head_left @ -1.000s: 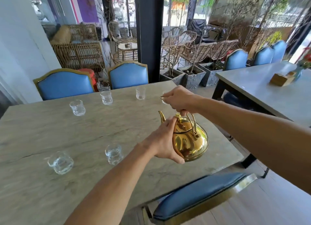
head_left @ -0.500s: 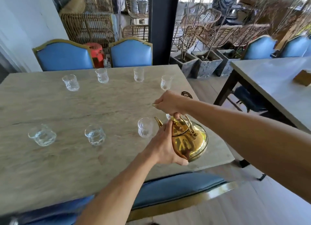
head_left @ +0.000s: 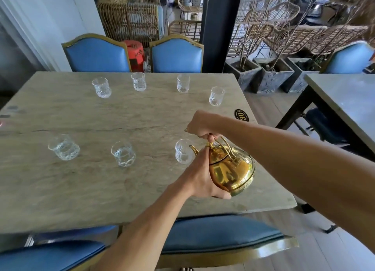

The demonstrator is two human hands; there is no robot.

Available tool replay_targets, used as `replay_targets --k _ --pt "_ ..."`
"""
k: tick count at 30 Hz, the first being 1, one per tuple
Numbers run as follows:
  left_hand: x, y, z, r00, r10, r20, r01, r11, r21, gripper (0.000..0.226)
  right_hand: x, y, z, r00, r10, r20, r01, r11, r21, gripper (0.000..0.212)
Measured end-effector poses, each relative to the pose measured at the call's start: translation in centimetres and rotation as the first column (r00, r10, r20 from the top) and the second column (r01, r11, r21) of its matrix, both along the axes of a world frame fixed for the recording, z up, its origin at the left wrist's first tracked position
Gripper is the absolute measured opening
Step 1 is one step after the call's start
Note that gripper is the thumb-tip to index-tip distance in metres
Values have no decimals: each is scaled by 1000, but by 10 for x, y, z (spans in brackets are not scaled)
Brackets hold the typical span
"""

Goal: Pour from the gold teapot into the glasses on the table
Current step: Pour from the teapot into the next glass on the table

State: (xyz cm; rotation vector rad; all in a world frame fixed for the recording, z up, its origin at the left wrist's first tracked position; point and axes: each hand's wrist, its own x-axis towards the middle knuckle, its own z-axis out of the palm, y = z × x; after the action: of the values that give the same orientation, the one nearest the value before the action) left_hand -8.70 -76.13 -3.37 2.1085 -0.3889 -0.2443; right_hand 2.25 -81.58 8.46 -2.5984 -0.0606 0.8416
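Gold teapot (head_left: 231,169) held tilted above the table (head_left: 85,189), near its right edge and toward the front right corner, spout pointing left at the rim of the nearest glass (head_left: 183,151). Right hand (head_left: 203,126) closed over the top of the wire handle; left hand (head_left: 199,177) cupped against the pot's left side, fingertip by the lid knob, thumb under the belly. Two more glasses in the same near row, middle glass (head_left: 123,153) and left glass (head_left: 64,147), well apart, both holding some clear liquid. Far row of four glasses (head_left: 139,81) along the back edge. Broad bare tabletop between the rows. Round black disc (head_left: 241,115) at the right edge. Blue chair (head_left: 219,234) directly below the front edge; second table (head_left: 349,100) across an aisle to the right.
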Motion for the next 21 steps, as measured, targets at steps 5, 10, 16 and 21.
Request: replay_targets --k 5,10,16,21 --pt "4 5 0 1000 1 -30 -2 999 -34 125 9 9 -5 1000 24 -14 -25 999 -33 30" --pt "7 9 -1 999 -13 -43 10 998 -66 118 14 15 -10 998 38 -51 -41 997 -70 32" --pt "9 15 -2 997 -21 -71 15 996 -93 119 17 21 -10 995 56 -80 -64 993 -97 35" --pt "10 18 -3 996 -29 -84 21 994 -105 121 19 22 -10 993 64 -98 -74 992 -104 36"
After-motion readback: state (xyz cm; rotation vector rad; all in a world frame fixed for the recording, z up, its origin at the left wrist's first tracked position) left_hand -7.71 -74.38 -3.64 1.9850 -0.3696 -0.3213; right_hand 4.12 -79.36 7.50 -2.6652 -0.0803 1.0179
